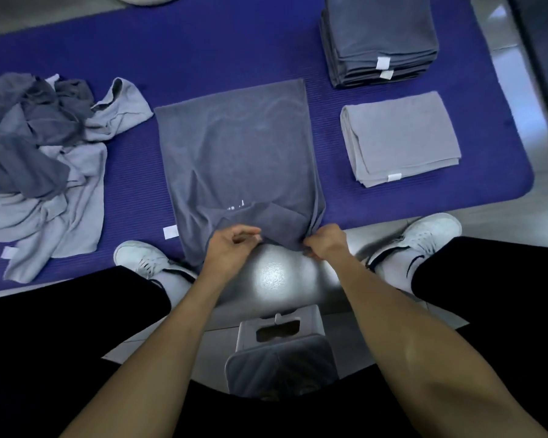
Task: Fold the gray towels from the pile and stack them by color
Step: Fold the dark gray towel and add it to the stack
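From the head view, your forearms reach forward and down; your left hand [231,248] and right hand [325,243] each pinch the near edge of the dark gray terry towel [238,153] spread on the blue ribbed mat [234,49], between the rumpled pile of gray towels [45,147] and two folded stacks, dark gray [380,36] and light gray [402,137]

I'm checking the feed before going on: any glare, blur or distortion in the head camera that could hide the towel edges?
Head view: a bright glare spot on the floor just below both hands; the dark towel being folded is dim but its edges read clearly; wide-angle bending curves the blue mat at the borders; the left hand and right hand look slightly soft.
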A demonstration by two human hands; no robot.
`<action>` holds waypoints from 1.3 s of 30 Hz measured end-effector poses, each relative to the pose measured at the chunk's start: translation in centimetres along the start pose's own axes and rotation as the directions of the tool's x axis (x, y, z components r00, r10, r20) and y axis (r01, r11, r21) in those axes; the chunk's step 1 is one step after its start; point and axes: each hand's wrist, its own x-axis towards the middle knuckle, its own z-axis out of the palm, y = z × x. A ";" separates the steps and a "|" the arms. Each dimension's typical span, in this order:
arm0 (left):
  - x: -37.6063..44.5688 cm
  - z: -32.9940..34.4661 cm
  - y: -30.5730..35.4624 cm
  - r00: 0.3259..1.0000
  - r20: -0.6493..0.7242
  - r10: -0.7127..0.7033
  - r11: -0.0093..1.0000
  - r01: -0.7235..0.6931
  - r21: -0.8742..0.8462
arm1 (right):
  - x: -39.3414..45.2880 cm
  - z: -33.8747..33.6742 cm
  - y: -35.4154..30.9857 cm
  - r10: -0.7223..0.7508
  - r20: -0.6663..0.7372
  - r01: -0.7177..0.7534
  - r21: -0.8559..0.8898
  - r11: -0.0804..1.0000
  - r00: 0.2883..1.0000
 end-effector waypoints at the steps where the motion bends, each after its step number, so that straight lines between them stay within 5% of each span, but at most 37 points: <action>1: 0.1 0.3 0.0 1.000 -0.002 0.007 1.000 -0.007 0.016 | -0.4 -0.4 -0.2 -0.001 0.030 0.000 0.054 0.999 1.000; 7: 1.1 4.2 1.2 0.925 0.233 0.300 0.860 -0.368 0.354 | -3.2 -4.2 -0.5 -0.160 0.228 0.071 0.354 0.933 0.960; 10: 1.0 5.3 2.4 0.877 0.313 0.364 0.794 -0.468 0.388 | -3.8 -5.2 -0.7 -0.195 0.259 0.052 0.470 0.881 0.946; 17: 1.0 5.4 3.4 0.879 0.199 0.432 0.846 -0.472 0.248 | -4.4 -5.8 -1.0 -0.196 0.276 -0.010 0.602 0.798 0.941; 39: 0.7 5.0 2.0 0.893 0.158 0.421 0.871 -0.447 0.206 | -4.0 -5.2 -1.3 -0.167 0.260 0.004 0.530 0.848 0.951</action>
